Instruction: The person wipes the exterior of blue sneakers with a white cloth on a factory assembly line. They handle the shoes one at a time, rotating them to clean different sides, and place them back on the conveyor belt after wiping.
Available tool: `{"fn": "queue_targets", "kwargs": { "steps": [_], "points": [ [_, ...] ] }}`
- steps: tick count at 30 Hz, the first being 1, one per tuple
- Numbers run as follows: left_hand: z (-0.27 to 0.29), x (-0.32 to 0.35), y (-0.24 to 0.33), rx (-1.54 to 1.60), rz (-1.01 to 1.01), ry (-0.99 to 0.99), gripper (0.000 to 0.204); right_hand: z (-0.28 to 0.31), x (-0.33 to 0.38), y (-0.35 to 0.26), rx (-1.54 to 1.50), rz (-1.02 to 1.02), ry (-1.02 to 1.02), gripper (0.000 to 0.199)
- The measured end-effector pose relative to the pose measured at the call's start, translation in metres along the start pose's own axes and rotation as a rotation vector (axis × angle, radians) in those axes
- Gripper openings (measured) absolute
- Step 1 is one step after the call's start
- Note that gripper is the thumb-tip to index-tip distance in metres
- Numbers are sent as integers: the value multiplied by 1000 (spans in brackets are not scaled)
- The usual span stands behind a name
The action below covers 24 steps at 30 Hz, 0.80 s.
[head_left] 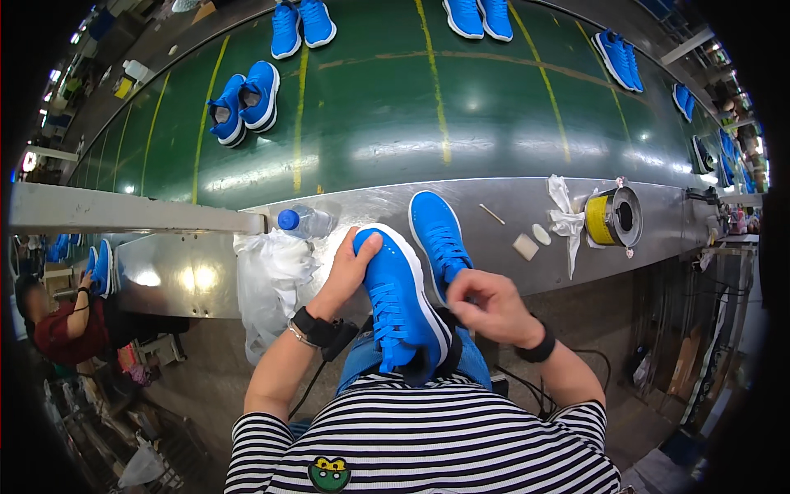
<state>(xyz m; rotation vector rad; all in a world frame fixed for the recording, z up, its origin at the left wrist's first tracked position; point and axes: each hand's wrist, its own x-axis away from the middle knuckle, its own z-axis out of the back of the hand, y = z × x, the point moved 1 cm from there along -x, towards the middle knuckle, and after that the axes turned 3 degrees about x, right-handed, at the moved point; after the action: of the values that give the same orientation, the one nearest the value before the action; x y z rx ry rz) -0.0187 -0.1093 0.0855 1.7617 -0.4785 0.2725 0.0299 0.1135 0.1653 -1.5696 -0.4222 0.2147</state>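
A blue sneaker (401,288) with a white sole is tilted over my lap, its toe pointing away from me. My left hand (346,272) grips it at the toe, with the thumb over the upper. The matching sneaker (434,230) lies on the metal ledge just to the right, laces up. Beside its heel end is my right hand (492,309), fingers curled together in a pinch. Whether anything small is between those fingers cannot be made out. The held sneaker's heel rests close to my striped shirt.
A green conveyor belt (370,107) carries several pairs of blue sneakers (262,95) beyond the metal ledge (494,193). On the ledge are a blue-capped bottle (309,221), white plastic bags (276,267), a thin stick (492,214), white pieces (525,246), crumpled tissue (566,218) and a yellow can (613,216). Another person (70,321) sits at left.
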Motion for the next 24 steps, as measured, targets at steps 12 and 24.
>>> {"fn": "queue_targets", "kwargs": {
  "steps": [12,24],
  "points": [
    [22,-5,-16,304,135,-5,30,27,51,45,626,-373,182,11],
    [22,-110,-44,-279,246,269,59,-20,38,72,1041,-56,-106,73]
  ]
}}
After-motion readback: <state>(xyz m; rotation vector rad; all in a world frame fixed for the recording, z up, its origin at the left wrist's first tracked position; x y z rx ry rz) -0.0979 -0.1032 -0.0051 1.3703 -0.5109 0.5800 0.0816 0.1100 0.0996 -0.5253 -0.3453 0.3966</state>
